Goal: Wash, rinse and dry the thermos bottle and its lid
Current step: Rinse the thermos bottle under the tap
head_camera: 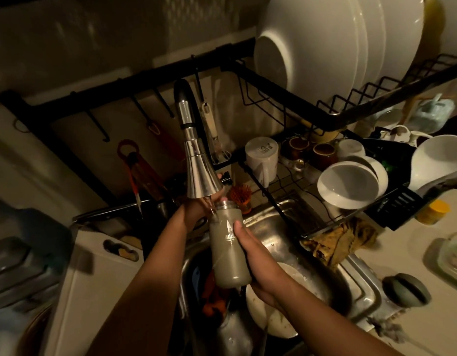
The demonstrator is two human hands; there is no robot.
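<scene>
An olive-grey thermos bottle (228, 250) with white lettering stands upright over the sink (281, 242), its steel mouth just under the chrome faucet head (200, 176). Water runs down onto the bottle's neck. My right hand (250, 255) grips the bottle's side from the right, thumb across the lettering. My left hand (199, 209) reaches behind the faucet head toward the tap handle (226, 178); its fingers are hidden by the faucet. The lid is not identifiable in view.
Dirty plates (271, 317) and other dishes lie in the sink. A black dish rack (325, 116) with white plates and bowls (348, 183) stands at the right. A crumpled cloth (343, 242) lies on the sink's edge. A white cutting board (93, 278) lies at the left.
</scene>
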